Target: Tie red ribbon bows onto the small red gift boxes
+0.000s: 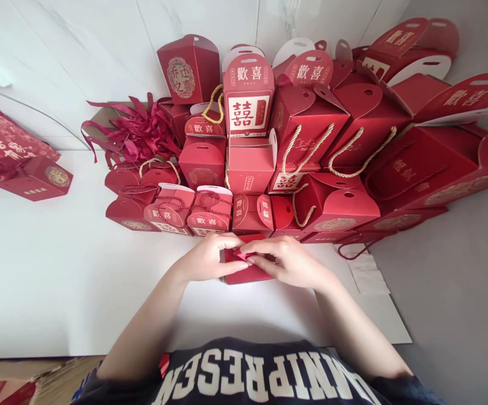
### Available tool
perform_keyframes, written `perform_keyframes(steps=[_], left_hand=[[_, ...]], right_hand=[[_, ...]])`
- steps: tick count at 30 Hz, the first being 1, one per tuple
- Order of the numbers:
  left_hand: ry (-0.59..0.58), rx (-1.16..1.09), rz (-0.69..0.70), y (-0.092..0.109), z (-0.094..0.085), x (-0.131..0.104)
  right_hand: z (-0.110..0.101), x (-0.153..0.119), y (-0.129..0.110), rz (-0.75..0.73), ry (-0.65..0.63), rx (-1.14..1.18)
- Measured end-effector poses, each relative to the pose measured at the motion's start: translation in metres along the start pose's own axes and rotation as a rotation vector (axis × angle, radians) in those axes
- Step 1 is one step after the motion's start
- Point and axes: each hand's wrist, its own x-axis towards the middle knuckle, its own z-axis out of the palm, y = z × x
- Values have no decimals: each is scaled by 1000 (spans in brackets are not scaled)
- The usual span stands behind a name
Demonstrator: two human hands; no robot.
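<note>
A small red gift box (248,275) sits on the white table right in front of me, at the foot of the stacked boxes. On top of it is a short piece of dark pink ribbon (240,255). My left hand (204,259) comes from the left, its thumb and fingers closed on the ribbon. From the right, my right hand (288,260) pinches the same ribbon, with its fingertips close to those of the left. Both hands partly cover the box, so the ribbon's lower part is hidden.
Red gift boxes (248,163), several with rope handles, are stacked against the marble wall. A pile of loose ribbons (143,129) lies left of them. More red boxes (37,177) stand at far left. The white table (100,298) ends at a grey wall (450,292) on the right.
</note>
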Motion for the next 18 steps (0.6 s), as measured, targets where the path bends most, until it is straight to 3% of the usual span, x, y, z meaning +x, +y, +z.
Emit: perform_keyframes(steps=[3, 8, 18], left_hand=[[7, -24, -21, 1, 1, 0], [26, -30, -53, -1, 4, 0], [52, -100, -85, -6, 2, -3]], right_hand=[[2, 0, -2, -5, 6, -118], [-2, -8, 0, 81, 39, 33], [-35, -48, 17, 276, -6, 8]])
